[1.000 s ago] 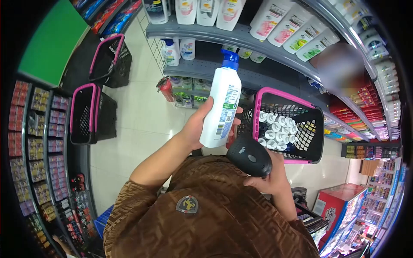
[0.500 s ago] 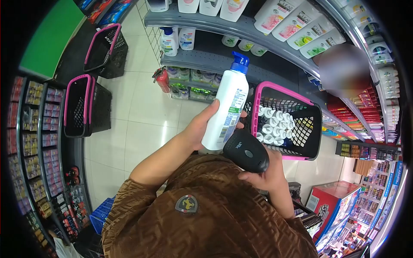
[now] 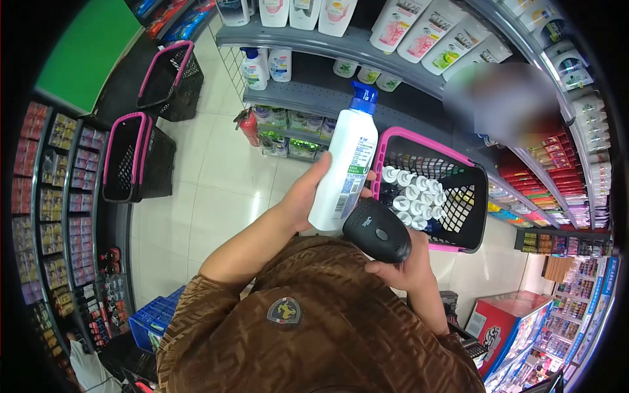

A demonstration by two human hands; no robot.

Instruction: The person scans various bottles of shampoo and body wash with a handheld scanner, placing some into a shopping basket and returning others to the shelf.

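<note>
A white pump bottle with a blue pump top leans slightly to the right, its printed back label and barcode toward me. My left hand is wrapped around its lower left side, with fingertips showing at the far edge. In my right hand is a black barcode scanner; its head is up against or very near the bottle's lower right corner. The scanner's handle is hidden under its head and my hand. Just beyond stands a black basket with a pink handle, holding several bottles with white pump tops.
Shelves of shampoo bottles run along the far side. Two more pink-handled baskets stand at the left, near a fire extinguisher. A blue crate sits at lower left, a red freezer cabinet at lower right.
The view has shifted slightly, so shelves and baskets sit a little differently. Both hands keep their holds, and the bottle and scanner stay close together.
</note>
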